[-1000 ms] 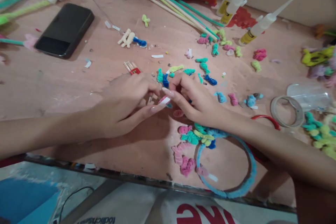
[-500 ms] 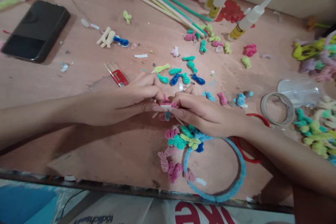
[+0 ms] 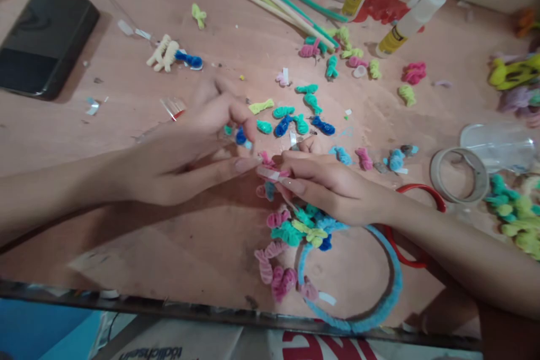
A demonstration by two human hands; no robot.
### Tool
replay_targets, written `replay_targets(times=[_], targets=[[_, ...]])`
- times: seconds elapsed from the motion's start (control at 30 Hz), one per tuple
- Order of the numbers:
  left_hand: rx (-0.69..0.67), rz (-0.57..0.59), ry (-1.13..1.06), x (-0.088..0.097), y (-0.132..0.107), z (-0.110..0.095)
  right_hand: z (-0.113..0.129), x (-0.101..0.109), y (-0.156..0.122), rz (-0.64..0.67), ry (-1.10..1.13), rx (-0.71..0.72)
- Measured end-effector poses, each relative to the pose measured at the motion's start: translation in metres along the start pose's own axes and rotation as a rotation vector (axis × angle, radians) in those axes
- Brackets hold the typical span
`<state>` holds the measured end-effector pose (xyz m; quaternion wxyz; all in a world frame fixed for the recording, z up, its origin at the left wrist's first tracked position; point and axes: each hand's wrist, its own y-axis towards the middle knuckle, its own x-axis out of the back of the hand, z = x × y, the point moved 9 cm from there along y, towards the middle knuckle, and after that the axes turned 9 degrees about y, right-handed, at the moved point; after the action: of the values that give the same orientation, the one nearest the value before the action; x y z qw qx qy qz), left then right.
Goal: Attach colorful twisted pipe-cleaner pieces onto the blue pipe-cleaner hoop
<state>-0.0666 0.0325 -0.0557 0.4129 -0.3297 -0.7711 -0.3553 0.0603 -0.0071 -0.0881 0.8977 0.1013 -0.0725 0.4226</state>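
My right hand (image 3: 329, 183) pinches a small pink fuzzy piece with a white strip (image 3: 270, 173) along it between thumb and fingers. Close on its left is my left hand (image 3: 189, 146), thumb and fingers apart, with nothing held between them; its thumb tip is near the strip, and I cannot tell if they touch. Just below the pinch show a pink and a blue fuzzy bit (image 3: 268, 191). A fuzzy light-blue headband (image 3: 395, 281) lies under and in front of my right hand, with green, yellow and blue twisted pieces (image 3: 310, 230) bunched at its upper left.
Several small twisted fuzzy pieces (image 3: 312, 103) lie beyond my hands. Glue bottles (image 3: 407, 22) stand at the back, near coloured pipe cleaners (image 3: 270, 0). At the left is a phone (image 3: 46, 39). A tape roll (image 3: 436, 180), a clear cup (image 3: 500, 146) and red-handled scissors (image 3: 436, 197) sit at the right.
My left thumb and fingers have come off the pink piece and spread apart. My right hand keeps its pinch on it. The view has shifted slightly.
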Motion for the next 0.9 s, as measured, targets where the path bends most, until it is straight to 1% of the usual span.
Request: replay_targets(times=[0.03,0.07,0.13,0.2,0.27,0.37,0.47,0.73,0.8,0.9], targets=[[-0.072,-0.060,0.096,0.005,-0.002,-0.009,0.000,0.001,0.000,-0.017,-0.029,0.009],[-0.154,-0.088,0.183,0.005,-0.004,-0.021,0.001,0.001,0.000,-0.032,-0.063,0.027],[-0.292,-0.088,0.382,-0.003,-0.009,-0.040,0.006,0.002,0.000,-0.056,-0.143,0.081],[-0.341,-0.084,0.563,-0.012,-0.013,-0.052,0.008,0.000,0.000,-0.062,-0.221,0.108],[-0.327,-0.082,0.636,-0.018,-0.015,-0.056,0.008,-0.002,-0.001,-0.059,-0.294,0.096],[-0.287,-0.048,0.648,-0.025,-0.013,-0.056,0.007,-0.006,-0.002,-0.062,-0.385,0.081],[-0.283,-0.028,0.656,-0.030,-0.012,-0.056,0.008,-0.010,-0.001,-0.067,-0.459,0.089],[-0.273,0.027,0.667,-0.040,-0.015,-0.056,0.003,-0.015,0.002,-0.045,-0.468,0.036],[-0.257,0.049,0.634,-0.041,-0.017,-0.054,0.002,-0.015,0.002,-0.044,-0.478,0.025],[-0.195,0.073,0.504,-0.042,-0.017,-0.047,0.003,-0.013,0.001,-0.065,-0.509,0.029]])
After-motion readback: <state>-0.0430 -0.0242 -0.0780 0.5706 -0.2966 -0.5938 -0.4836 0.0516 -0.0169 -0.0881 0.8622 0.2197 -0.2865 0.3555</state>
